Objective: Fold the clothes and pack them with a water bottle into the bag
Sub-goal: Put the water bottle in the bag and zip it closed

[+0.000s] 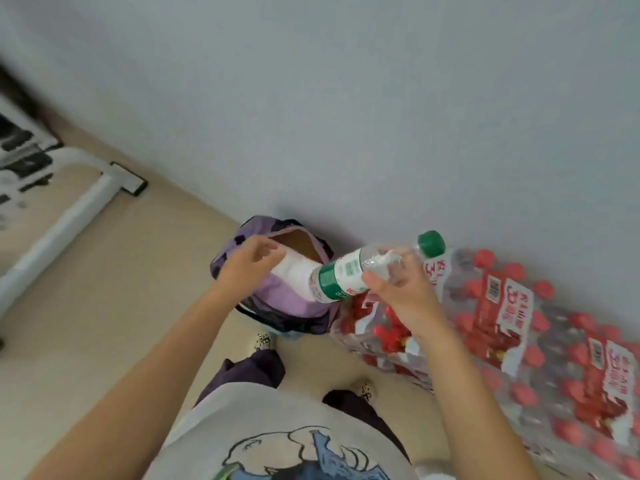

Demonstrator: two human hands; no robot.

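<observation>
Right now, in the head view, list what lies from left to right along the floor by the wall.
White metal frame → left hand holding open the purple bag → water bottle gripped by the right hand → shrink-wrapped packs of red-capped bottles.

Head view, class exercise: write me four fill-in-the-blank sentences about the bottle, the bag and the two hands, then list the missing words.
1. The water bottle has a ____ cap.
2. The ____ hand holds the bottle.
3. The left hand is at the open mouth of the ____ bag.
4. The packs of bottles by the wall have ____ caps.

Missing words: green; right; purple; red
</observation>
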